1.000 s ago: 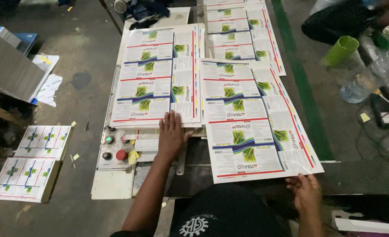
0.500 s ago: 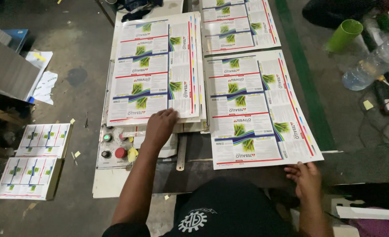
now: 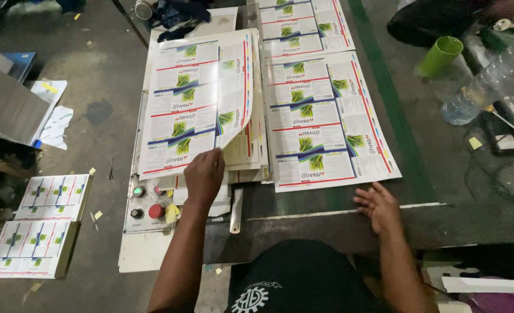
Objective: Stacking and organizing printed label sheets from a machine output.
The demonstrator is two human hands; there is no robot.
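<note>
Left hand point(image 3: 205, 174) pinches the lower right corner of the top sheet point(image 3: 193, 104), curling it up off the stack point(image 3: 251, 156). Right hand point(image 3: 377, 204), fingers spread, rests on the surface point(image 3: 326, 214) just below the second stack point(image 3: 326, 122).

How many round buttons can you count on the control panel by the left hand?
3: a green button at upper left, a dark button below it, a red button beside that; the forearm may hide more.

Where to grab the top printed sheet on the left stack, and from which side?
Probably the top printed sheet's near right corner, from the right edge: it already curls up off the stack there, beside the left hand, leaving a gap for fingers. Elsewhere it lies flat.
</note>
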